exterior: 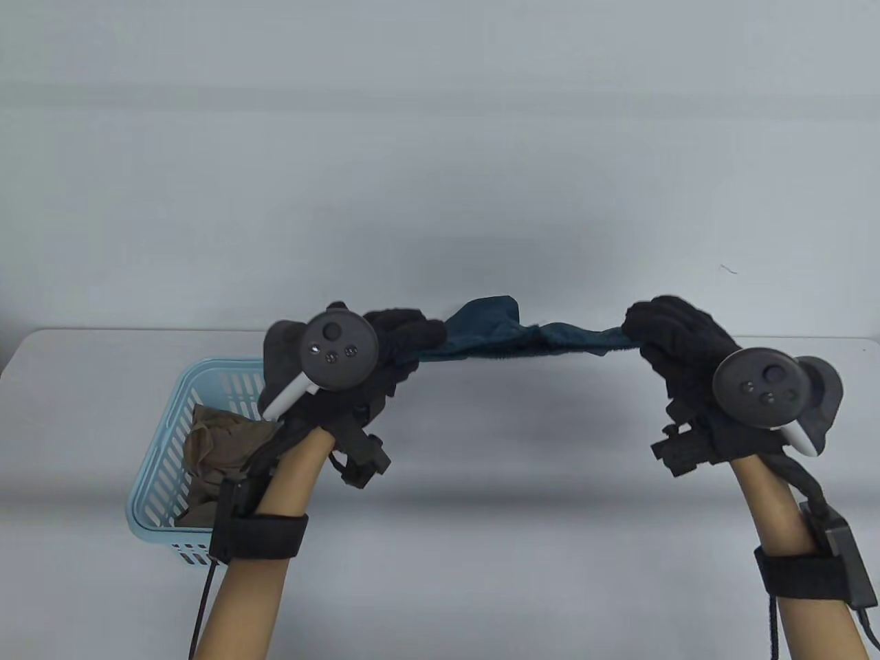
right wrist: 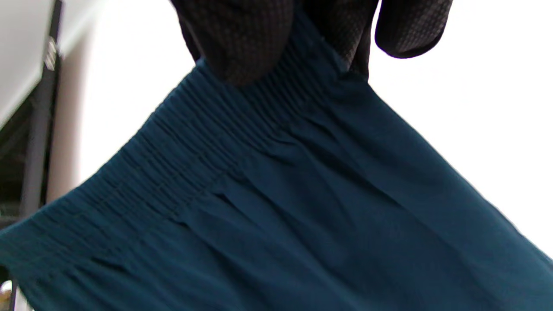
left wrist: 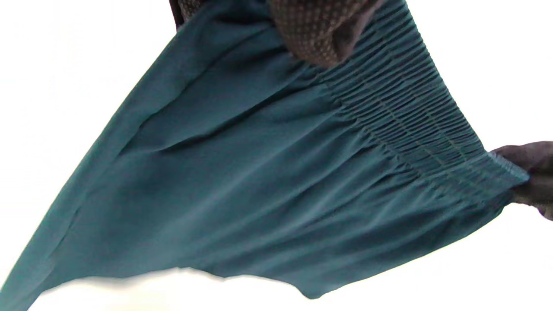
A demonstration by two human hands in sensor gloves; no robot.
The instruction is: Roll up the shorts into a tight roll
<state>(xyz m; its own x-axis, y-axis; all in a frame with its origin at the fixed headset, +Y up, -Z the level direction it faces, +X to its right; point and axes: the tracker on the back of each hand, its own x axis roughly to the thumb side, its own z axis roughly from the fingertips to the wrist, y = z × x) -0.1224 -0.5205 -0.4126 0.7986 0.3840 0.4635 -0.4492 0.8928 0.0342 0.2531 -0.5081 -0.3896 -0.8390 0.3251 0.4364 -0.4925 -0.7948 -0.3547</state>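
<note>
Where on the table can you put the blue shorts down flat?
Bare table lies between the left hand and right hand, below the held shorts. It is crowded at the left, where the basket stands.

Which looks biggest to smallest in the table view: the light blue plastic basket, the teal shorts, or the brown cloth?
1. Light blue plastic basket
2. Teal shorts
3. Brown cloth

The last two are unsure: arm hides some cloth.

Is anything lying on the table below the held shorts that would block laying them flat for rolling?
Nothing visible does. The left hand and right hand grip the teal shorts by the waistband, above the table. The blue basket, holding a brown garment, sits off to the left.
</note>
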